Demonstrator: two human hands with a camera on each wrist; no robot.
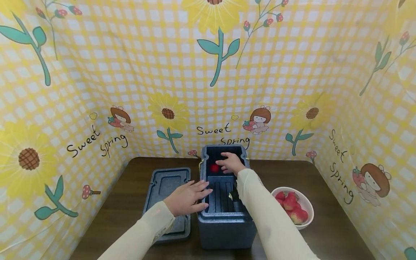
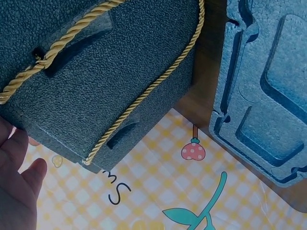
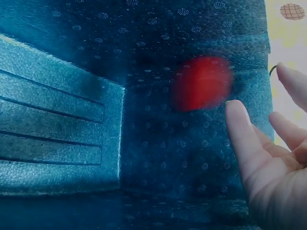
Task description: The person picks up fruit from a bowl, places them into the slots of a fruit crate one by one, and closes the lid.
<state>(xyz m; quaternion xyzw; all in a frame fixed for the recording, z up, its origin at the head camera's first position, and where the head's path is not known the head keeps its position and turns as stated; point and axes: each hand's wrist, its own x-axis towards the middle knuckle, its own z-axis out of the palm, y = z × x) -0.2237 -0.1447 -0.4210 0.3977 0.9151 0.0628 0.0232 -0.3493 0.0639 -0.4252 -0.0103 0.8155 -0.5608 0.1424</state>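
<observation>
Red and blurred, a small rounded object (image 1: pixel 215 168) is inside a rectangular dark blue-grey foam box (image 1: pixel 226 234), just off the right hand (image 1: pixel 232 163), whose fingers and thumb are apart. Its outline slants lower-left to upper-right in the right wrist view; its tip cannot be told. The left hand (image 1: pixel 186 199) spreads its fingers at the rim.

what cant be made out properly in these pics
Right wrist view: blur smears the red object, so its exact kind is unclear.
Head view: the right sleeve hides part of the white bowl.
Left wrist view: the left hand is cut off by the left and bottom edges; the lid by the top and right edges.
</observation>
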